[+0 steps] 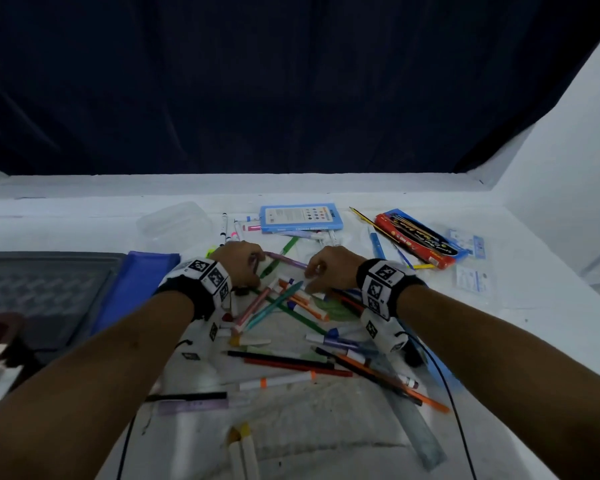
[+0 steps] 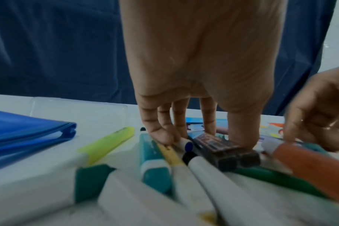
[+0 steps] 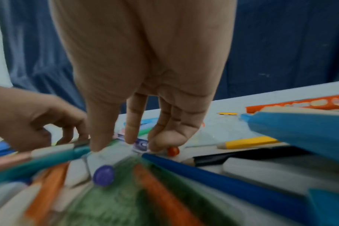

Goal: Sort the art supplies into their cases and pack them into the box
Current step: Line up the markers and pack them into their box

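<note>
My left hand [image 1: 238, 263] and right hand [image 1: 329, 268] reach down with fingers curled into the marker pile [image 1: 284, 306] on the bench [image 1: 84, 220], raking pens together. Whether either actually grips one, I cannot tell

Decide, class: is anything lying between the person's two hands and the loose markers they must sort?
Nothing visible is. The left hand and right hand are already down in the marker pile, fingertips touching markers. But the markers lie crossed over one another, so any single one is partly pinned by its neighbours.

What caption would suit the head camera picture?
Both hands, left and right, reach into a scattered pile of markers on a white table.
</note>
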